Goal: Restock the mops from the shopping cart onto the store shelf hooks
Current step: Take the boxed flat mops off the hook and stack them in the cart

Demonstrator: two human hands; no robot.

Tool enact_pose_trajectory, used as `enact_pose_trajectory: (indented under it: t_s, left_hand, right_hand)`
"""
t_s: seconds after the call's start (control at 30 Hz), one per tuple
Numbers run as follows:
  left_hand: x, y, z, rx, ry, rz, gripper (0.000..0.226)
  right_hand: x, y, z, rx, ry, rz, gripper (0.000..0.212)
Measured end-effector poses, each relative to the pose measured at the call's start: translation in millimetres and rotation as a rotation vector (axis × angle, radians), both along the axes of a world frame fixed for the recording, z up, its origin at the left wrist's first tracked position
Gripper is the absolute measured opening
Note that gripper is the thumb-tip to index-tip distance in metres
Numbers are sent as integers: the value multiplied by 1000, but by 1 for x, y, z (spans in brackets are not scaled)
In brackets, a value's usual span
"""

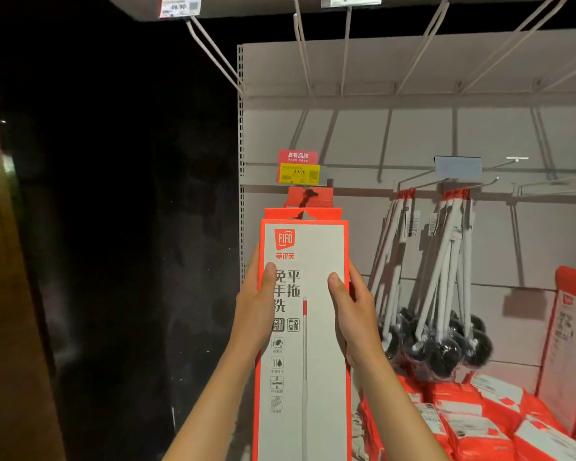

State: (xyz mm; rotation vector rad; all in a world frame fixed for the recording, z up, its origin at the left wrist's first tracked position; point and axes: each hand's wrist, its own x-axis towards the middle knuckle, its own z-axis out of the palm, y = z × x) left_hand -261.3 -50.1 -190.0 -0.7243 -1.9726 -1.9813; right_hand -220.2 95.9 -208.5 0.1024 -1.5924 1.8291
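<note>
The grey shelf panel fills the right half of the view, with bare wire hooks reaching out from its upper rail. To the left of the panel only darkness is seen. A tall white and orange mop box is held upright in front of the panel's left edge, its top raised just below the yellow and red price tag. Behind its top, the orange header cards of two more boxes are seen, hung on the hook under that tag. Further right, a cluster of white-handled brushes with black heads is hung from two hooks on the lower rail. Below them, orange and white packs are piled on the shelf. A further orange box is partly seen at the right edge. The box in front is gripped on both sides: the left hand is wrapped round its left edge, thumb laid on the front, and the right hand is clamped on its right edge likewise.
</note>
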Motion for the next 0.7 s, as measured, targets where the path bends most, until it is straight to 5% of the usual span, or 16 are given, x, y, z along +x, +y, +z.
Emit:
enact_pose_trajectory:
  t_s: [0.7]
  left_hand:
    - [-107,20,22,76,-36,-239,36]
  right_hand:
    - [-82,7,27,25,57,-170,42]
